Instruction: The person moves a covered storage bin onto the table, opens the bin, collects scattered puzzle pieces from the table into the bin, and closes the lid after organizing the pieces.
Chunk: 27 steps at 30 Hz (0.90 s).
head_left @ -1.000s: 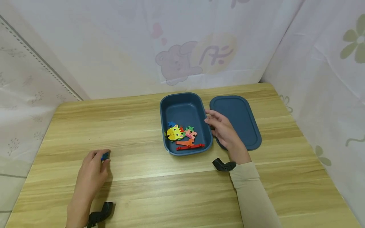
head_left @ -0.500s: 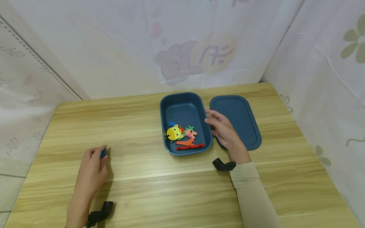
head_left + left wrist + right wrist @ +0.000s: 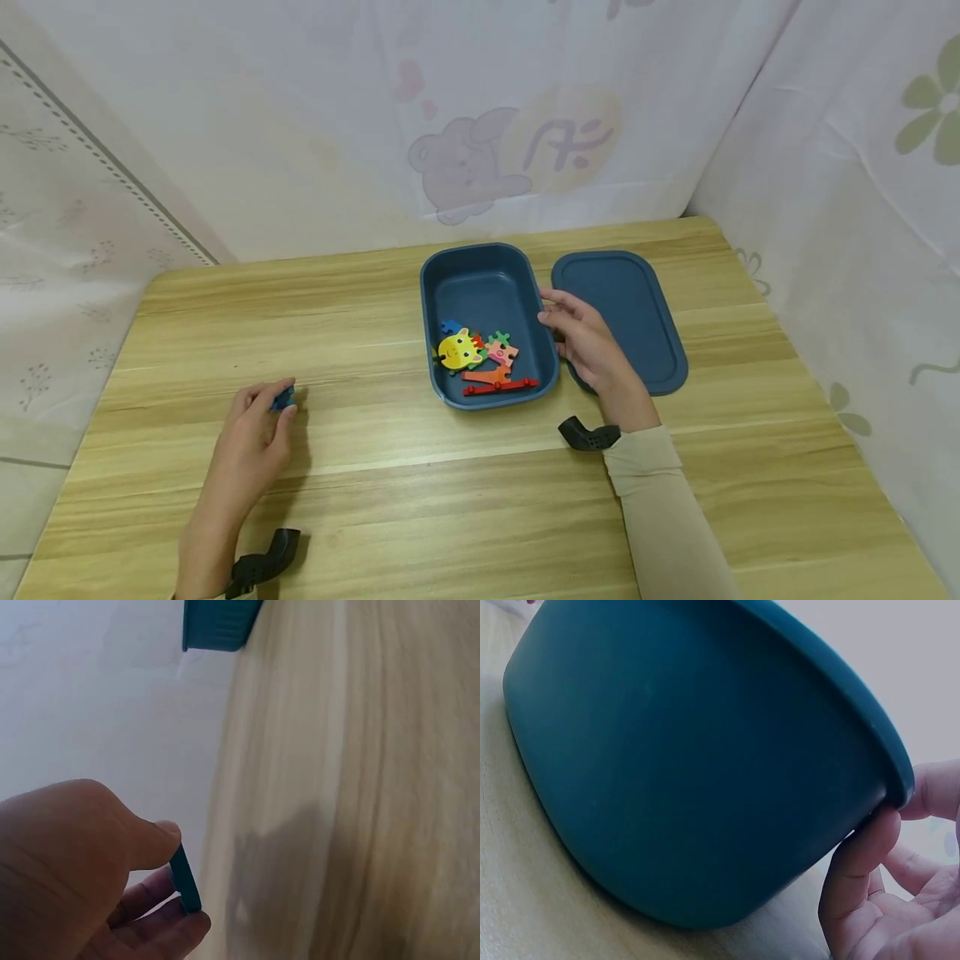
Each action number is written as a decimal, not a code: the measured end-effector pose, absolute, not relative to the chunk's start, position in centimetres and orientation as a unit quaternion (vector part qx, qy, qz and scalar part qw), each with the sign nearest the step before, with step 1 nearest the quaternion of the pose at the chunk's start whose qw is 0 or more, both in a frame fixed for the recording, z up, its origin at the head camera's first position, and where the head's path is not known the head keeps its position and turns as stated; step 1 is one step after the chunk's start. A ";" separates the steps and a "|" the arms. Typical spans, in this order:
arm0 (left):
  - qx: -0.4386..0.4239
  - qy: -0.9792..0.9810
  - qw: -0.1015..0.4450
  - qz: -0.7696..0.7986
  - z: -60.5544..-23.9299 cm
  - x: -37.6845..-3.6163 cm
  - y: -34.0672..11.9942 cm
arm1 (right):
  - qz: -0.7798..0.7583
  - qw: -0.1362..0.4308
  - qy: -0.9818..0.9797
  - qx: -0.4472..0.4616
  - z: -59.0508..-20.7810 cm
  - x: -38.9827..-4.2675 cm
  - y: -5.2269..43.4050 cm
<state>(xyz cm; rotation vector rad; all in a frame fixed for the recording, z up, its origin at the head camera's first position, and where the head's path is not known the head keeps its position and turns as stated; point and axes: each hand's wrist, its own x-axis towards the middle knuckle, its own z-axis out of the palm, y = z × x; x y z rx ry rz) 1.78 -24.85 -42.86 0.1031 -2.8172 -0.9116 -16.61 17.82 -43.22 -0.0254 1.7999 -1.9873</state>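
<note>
Between the thumb and fingers of my left hand [image 3: 251, 450], a small blue puzzle piece [image 3: 283, 398] is pinched above the left part of the table. The left wrist view shows this piece edge-on, thin and flat. My right hand [image 3: 592, 342] holds the right rim of a dark blue rectangular box [image 3: 487, 292], thumb at the rim and fingers along the outer wall. Inside the box's near end lie a yellow animal-face piece [image 3: 459, 350], a pink piece [image 3: 501, 353], an orange piece [image 3: 486, 376], a red strip [image 3: 501, 387] and blue and green bits.
The box's flat blue lid [image 3: 626, 317] lies on the wooden table [image 3: 420, 517] to the right, partly behind my right hand. Printed cloth [image 3: 315, 125] hangs behind the table and at both sides. A black wrist camera mount [image 3: 262, 567] sits on each wrist.
My left hand has shifted slightly to the right and away from me, turning the blue puzzle piece in its fingers. My right hand and the box have stayed in place.
</note>
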 end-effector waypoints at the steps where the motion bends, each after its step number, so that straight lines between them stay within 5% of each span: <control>1: 0.033 -0.945 0.086 -0.313 -42.8 1.8 -24.8 | -0.721 0.228 0.654 -0.007 -43.3 -16.6 17.8; 27: -0.010 -0.914 0.140 -0.380 -41.3 0.0 -23.7 | -0.722 0.222 0.655 -0.010 -43.3 -16.6 17.8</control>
